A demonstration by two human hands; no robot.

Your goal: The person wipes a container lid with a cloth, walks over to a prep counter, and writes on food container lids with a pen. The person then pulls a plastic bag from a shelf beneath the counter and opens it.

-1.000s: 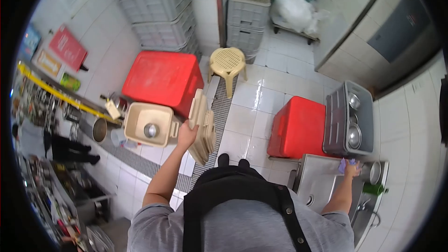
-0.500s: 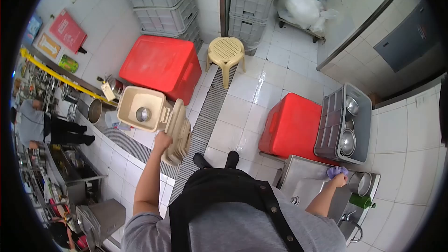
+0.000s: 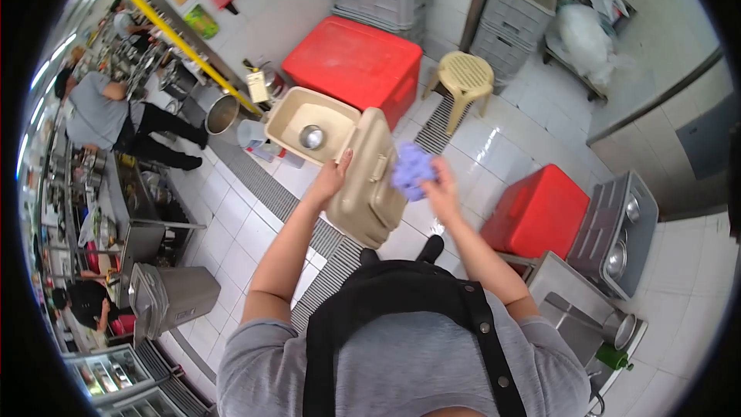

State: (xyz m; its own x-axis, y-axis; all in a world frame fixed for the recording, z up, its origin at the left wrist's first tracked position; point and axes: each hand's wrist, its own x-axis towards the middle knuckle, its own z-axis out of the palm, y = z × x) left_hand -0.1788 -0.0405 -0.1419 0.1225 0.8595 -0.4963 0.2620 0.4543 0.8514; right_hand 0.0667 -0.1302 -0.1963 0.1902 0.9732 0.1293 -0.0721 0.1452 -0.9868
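My left hand (image 3: pixel 333 176) grips the near-left edge of a large beige plastic lid (image 3: pixel 363 185), which stands tilted in front of me. The lid has rounded corners and a moulded latch or handle on its right face. My right hand (image 3: pixel 441 189) holds a crumpled purple cloth (image 3: pixel 413 171) just right of the lid; I cannot tell whether the cloth touches it. Behind my left hand, a beige tub (image 3: pixel 282 133) sits beside the lid with a small metal bowl (image 3: pixel 312 137) inside. Whether tub and lid are joined is hidden.
Red boxes (image 3: pixel 351 62) (image 3: pixel 540 208) stand ahead and to the right. A beige stool (image 3: pixel 463 81) is ahead. At right are a grey crate (image 3: pixel 610 232) with metal bowls and a steel sink (image 3: pixel 556 278). A grey bin (image 3: pixel 181 293) and a person (image 3: pixel 116 112) are at left.
My right hand has come from the sink over to the lid, bringing the purple cloth. The lid has turned, showing its broad face, with my left hand still on it. The view has swung left.
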